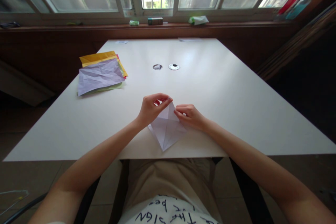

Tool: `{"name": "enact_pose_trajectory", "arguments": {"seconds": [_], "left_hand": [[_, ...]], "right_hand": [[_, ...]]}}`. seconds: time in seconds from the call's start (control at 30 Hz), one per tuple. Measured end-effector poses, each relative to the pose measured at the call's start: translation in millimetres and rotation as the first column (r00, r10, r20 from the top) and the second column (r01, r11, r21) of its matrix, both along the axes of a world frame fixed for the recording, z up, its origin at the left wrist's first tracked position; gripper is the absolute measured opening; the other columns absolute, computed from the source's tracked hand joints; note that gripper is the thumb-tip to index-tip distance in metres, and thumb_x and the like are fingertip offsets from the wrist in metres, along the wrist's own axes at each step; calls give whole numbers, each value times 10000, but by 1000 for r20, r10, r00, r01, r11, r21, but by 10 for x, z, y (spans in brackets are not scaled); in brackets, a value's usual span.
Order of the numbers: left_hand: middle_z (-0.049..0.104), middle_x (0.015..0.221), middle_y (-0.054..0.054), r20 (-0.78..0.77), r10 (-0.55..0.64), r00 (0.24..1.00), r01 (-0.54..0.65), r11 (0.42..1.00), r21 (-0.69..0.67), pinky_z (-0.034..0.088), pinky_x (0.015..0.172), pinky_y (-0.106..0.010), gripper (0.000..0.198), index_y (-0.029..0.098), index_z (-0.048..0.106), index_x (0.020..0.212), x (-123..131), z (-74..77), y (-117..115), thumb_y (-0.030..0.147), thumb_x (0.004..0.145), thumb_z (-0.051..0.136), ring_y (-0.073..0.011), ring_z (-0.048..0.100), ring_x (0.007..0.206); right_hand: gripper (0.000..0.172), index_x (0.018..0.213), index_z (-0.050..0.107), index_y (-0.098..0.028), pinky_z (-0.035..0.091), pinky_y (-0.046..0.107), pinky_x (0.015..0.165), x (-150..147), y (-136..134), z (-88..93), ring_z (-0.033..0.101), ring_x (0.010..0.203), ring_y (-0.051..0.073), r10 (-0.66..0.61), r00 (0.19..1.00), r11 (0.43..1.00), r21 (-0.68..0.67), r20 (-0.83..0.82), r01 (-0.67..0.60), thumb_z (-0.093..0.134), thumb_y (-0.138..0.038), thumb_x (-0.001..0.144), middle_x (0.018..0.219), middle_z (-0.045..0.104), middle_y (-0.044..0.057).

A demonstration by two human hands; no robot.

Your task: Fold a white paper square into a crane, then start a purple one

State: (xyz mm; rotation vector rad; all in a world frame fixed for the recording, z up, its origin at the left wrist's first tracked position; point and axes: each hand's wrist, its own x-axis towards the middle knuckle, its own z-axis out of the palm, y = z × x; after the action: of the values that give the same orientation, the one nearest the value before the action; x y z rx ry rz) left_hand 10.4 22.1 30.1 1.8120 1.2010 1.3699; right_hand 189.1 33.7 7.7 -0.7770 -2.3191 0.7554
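A pale lilac sheet of paper (168,129), creased along several lines and turned cornerwise, lies near the front edge of the white table (236,112). My left hand (154,106) pinches its far corner between thumb and fingers. On the right side, my right hand (190,114) grips the paper's upper right edge with thumb and forefinger. One corner of the sheet points toward me. Part of the paper's left side is hidden beneath my left hand.
Left on the table lies a stack of coloured papers (101,74), lilac on top, with yellow, red and green beneath. Two round discs (173,67) are toward the back. A small box (155,21) and a green-white packet (198,20) rest on the windowsill.
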Motion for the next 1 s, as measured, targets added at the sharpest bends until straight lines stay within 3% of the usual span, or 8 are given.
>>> {"name": "enact_pose_trajectory", "arguments": {"seconds": [0.3,0.67,0.87,1.0], "left_hand": [[683,723,-20,40,1,999,0,1000,-17,460,582,-199,223,162,675,741,-7,8,-5,369,751,591,-107,592,645],[687,730,-32,88,136,987,-138,990,17,448,568,-205,245,158,677,736,-19,16,1,383,754,582,-114,591,652],[689,761,-25,70,67,995,-66,998,-15,466,591,-207,212,172,676,756,-41,-13,50,372,736,608,-115,603,680],[691,787,-28,100,18,995,-14,999,-42,488,626,-218,207,171,671,770,-45,-40,65,365,707,641,-118,611,690]], "right_hand": [[336,544,263,-185,266,199,512,5,10,-13,308,501,64,-48,999,999,1,13,48,385,-231,854,531,297,-48],[124,635,546,-161,376,194,554,-6,21,-16,453,570,82,-94,995,995,17,-13,94,571,-200,750,636,515,-6],[110,632,571,-161,374,197,551,7,31,-31,452,557,81,-143,990,989,25,11,143,578,-170,741,619,503,-12],[152,588,531,-166,380,216,580,6,44,-64,464,598,101,-147,988,985,100,52,142,586,-186,729,629,515,0]]}}
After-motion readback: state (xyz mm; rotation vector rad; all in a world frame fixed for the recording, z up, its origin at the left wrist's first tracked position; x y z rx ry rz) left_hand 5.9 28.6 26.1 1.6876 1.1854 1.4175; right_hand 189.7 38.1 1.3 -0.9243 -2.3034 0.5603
